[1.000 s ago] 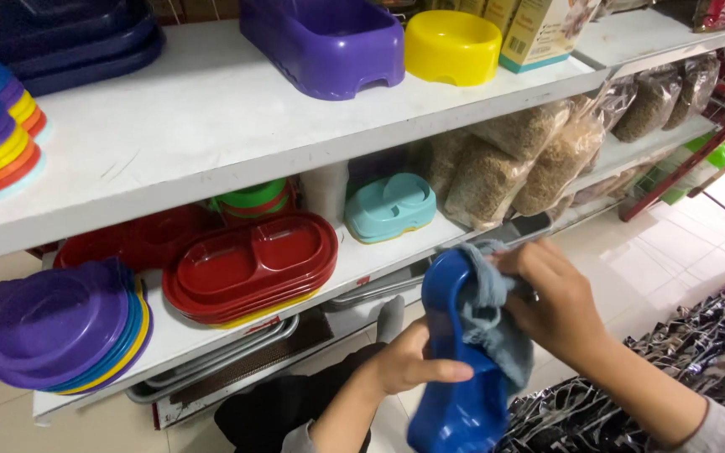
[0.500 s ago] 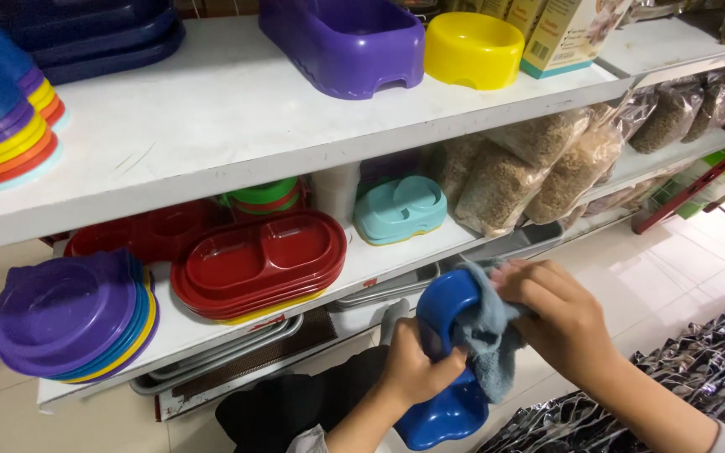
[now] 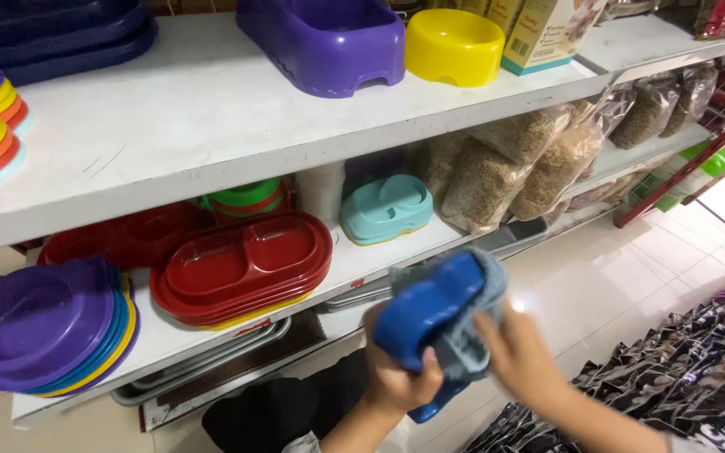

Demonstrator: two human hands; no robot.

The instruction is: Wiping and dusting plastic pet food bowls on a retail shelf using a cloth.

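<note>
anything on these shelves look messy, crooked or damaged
Nothing looks spilled or broken. The white upper shelf shows dark scuff marks on its bare middle. The stack of red plastic double-bowl dishes sits slightly fanned rather than square. The hands hold a blue plastic dish wrapped in a grey cloth.

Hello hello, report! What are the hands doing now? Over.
Left hand gripping blue bowl. Right hand pressing grey cloth onto it. Nothing in the way; white shelf beside.
</note>
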